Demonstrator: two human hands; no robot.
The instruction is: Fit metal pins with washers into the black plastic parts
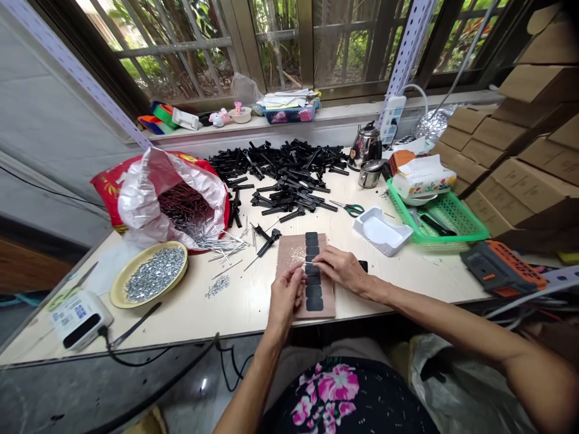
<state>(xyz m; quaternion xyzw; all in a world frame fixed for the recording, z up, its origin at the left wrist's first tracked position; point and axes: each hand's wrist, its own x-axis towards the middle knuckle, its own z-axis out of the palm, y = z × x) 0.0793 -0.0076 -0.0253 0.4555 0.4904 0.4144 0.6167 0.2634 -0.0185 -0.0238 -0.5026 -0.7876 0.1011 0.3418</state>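
Frame centre, on brown board (289, 248): left hand (284, 296) grip pinched closed beside black pads (312, 240); right hand (340, 269) released, fingertips (317, 261) pressing them.

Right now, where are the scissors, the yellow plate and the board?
scissors (347, 208): head view, near the pivot.
yellow plate (117, 283): head view, on its left rim.
board (288, 247): head view, on its bare upper left part.

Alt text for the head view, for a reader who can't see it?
The left hand and right hand meet on a brown cardboard sheet bearing a column of black rectangular pads. Behind lies a heap of black plastic parts; left, a yellow dish of silver pieces.
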